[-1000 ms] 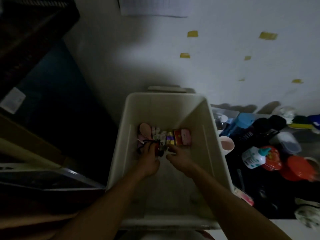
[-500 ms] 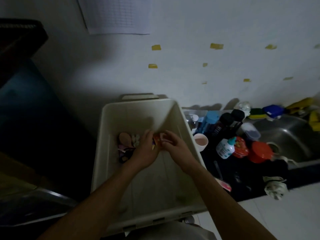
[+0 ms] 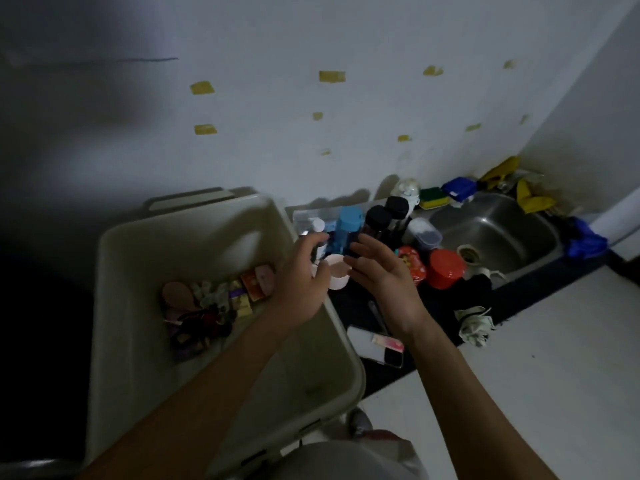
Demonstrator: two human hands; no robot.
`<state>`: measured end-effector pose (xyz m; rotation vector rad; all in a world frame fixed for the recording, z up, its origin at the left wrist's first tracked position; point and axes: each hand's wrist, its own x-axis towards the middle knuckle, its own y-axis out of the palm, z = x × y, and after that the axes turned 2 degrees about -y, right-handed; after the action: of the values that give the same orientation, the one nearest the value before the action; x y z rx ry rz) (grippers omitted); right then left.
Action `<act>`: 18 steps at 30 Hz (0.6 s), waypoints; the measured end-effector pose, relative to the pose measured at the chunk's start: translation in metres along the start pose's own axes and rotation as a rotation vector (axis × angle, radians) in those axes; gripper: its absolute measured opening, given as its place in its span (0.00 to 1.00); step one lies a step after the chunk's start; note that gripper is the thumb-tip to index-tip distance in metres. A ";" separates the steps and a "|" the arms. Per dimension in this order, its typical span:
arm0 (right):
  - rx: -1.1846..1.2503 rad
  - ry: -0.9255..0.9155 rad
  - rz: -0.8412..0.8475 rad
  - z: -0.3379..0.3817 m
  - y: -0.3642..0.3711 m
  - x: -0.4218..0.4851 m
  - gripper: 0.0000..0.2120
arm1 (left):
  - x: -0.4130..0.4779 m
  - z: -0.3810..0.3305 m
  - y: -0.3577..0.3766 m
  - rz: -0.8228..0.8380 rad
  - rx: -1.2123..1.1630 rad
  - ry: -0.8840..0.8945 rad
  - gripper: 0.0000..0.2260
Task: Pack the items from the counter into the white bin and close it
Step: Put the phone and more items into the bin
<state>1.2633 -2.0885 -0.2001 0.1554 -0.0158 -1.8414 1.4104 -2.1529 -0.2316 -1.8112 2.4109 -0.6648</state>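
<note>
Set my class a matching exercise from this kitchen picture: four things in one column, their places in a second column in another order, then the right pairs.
Things
1. pink cup
2. small boxes
3. sponge
4. crumpled cloth

Places
A. behind the sink, by the wall
B. at the front edge of the counter
C. between the left hand and the right hand
D. inside the white bin

Pairs: 1-C, 2-D, 3-A, 4-B
</note>
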 end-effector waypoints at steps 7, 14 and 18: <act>-0.018 0.052 -0.051 -0.017 -0.062 0.013 0.20 | 0.014 -0.026 0.076 0.038 -0.045 -0.029 0.17; -0.089 0.132 -0.064 -0.040 -0.121 0.023 0.14 | 0.015 -0.024 0.137 -0.021 -0.138 -0.207 0.16; -0.176 0.206 -0.027 -0.063 -0.149 0.030 0.16 | 0.002 -0.012 0.165 -0.039 -0.210 -0.364 0.16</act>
<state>1.1201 -2.0720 -0.2794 0.2218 0.2921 -1.8360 1.2574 -2.1151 -0.2807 -1.8608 2.2713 -0.0704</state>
